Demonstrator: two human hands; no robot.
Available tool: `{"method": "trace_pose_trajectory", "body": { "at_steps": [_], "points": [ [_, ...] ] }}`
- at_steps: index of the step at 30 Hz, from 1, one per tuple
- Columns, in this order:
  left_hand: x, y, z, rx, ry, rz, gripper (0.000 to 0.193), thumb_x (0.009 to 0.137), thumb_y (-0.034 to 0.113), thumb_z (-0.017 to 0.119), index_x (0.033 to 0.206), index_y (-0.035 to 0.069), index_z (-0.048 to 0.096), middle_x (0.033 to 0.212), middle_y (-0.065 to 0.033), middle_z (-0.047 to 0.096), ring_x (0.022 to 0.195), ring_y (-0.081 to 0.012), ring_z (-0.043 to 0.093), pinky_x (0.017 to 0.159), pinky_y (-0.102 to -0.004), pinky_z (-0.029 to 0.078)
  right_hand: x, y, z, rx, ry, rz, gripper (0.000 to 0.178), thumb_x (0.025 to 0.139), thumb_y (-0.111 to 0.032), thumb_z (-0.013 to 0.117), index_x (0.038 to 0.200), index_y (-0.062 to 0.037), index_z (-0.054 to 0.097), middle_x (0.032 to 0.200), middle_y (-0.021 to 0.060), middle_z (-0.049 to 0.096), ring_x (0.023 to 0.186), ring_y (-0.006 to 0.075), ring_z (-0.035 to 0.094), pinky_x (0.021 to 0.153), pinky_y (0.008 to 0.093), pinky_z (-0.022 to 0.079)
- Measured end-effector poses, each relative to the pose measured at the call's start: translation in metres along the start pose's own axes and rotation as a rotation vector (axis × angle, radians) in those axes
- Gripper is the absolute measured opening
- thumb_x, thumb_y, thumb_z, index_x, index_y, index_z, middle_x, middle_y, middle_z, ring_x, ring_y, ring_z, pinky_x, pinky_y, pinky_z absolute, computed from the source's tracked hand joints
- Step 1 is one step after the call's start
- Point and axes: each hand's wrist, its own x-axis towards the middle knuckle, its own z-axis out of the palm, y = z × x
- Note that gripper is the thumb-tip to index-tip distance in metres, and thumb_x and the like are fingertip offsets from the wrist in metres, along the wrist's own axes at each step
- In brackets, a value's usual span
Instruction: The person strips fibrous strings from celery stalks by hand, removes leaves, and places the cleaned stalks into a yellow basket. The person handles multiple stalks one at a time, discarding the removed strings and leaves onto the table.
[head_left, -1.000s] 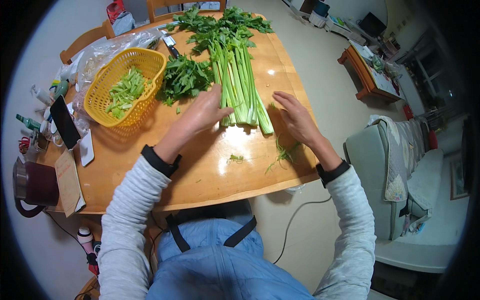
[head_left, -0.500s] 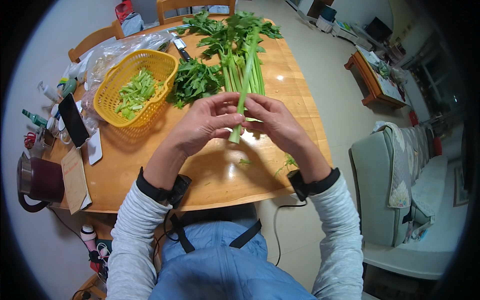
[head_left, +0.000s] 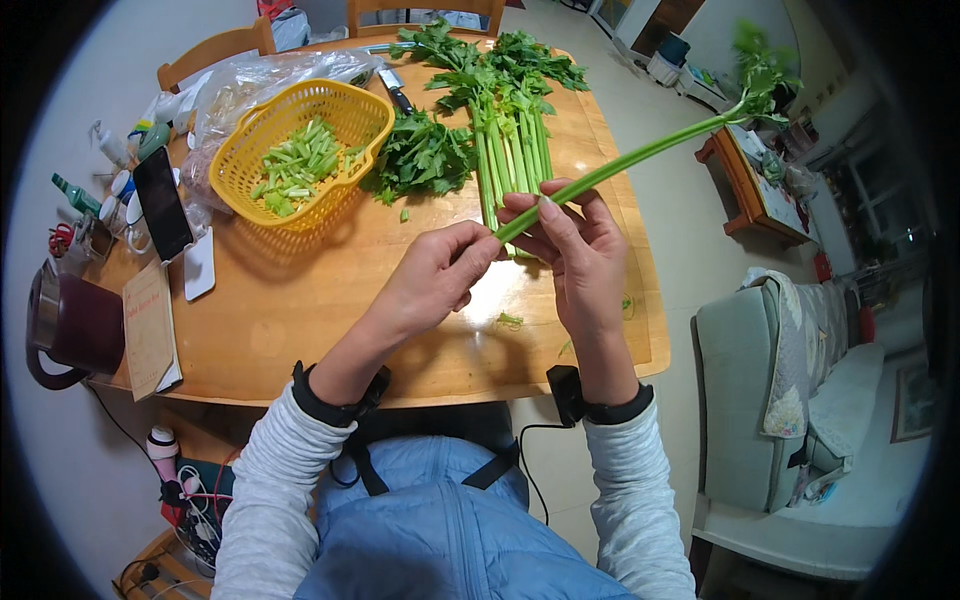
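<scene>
A long celery stalk [head_left: 640,154] with a leafy top slants up to the right over the table's right edge. My left hand [head_left: 448,268] pinches its cut lower end. Slightly farther up, my right hand [head_left: 580,245] grips the stalk between thumb and fingers. Behind the hands lies a bunch of celery stalks [head_left: 512,140], leaves pointing away from me. Left of the bunch rests a heap of celery leaves [head_left: 425,155]. A yellow basket [head_left: 232,150] holds cut celery pieces [head_left: 305,165].
A knife [head_left: 395,90] lies beyond the leaf heap, near a clear plastic bag [head_left: 240,95]. Along the left stand a dark phone [head_left: 162,205], a notebook [head_left: 148,330] and a maroon kettle [head_left: 80,325]. Celery scraps [head_left: 510,320] lie on the wooden table [head_left: 330,350]. A sofa [head_left: 740,390] is at right.
The held stalk has swung from nearly upright to a slant toward the right, its leafy end now past the table edge. My left hand has moved to its lower end. The view has shifted slightly.
</scene>
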Motion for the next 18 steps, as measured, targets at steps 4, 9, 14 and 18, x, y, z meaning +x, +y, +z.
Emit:
{"method": "trace_pose_trajectory", "body": {
  "at_steps": [4,9,14,18],
  "points": [
    [-0.009,0.002,0.009,0.366,0.111,0.383,0.019,0.096,0.017,0.055,0.101,0.0,0.06,0.069,-0.0043,0.052,0.059,-0.012,0.047,0.055,-0.0264,0.04,-0.009,-0.01,0.0,0.024,-0.033,-0.022,0.022,0.096,-0.015,0.057,0.11,-0.0019,0.048,0.098,0.0205,0.067,0.09,0.0274,0.069,0.081,0.0373,0.058],
    [-0.015,0.002,0.022,0.357,0.058,0.569,0.017,0.092,0.012,0.06,0.104,-0.002,0.059,0.078,-0.0127,0.058,0.066,-0.0236,0.057,0.062,-0.0313,0.046,-0.015,-0.016,-0.01,0.161,-0.104,0.144,0.021,0.097,-0.021,0.054,0.107,-0.0026,0.05,0.095,0.0193,0.068,0.091,0.0285,0.069,0.08,0.0377,0.058],
    [-0.006,0.008,0.026,0.194,-0.073,0.547,0.019,0.093,0.009,0.06,0.109,-0.001,0.06,0.088,-0.0094,0.062,0.07,-0.019,0.058,0.066,-0.0281,0.047,-0.02,-0.022,-0.019,0.25,-0.094,0.181,0.024,0.098,-0.025,0.053,0.104,-0.002,0.053,0.093,0.0176,0.069,0.092,0.0265,0.069,0.082,0.0371,0.058],
    [-0.007,0.014,0.025,0.407,0.036,0.466,0.03,0.087,0.011,0.068,0.115,0.004,0.061,0.086,-0.0062,0.058,0.069,-0.0139,0.056,0.06,-0.0258,0.045,-0.017,-0.024,-0.02,0.136,-0.045,0.085,0.024,0.098,-0.026,0.053,0.102,-0.0017,0.054,0.094,0.0184,0.069,0.089,0.025,0.069,0.082,0.0361,0.058]
  ]
}}
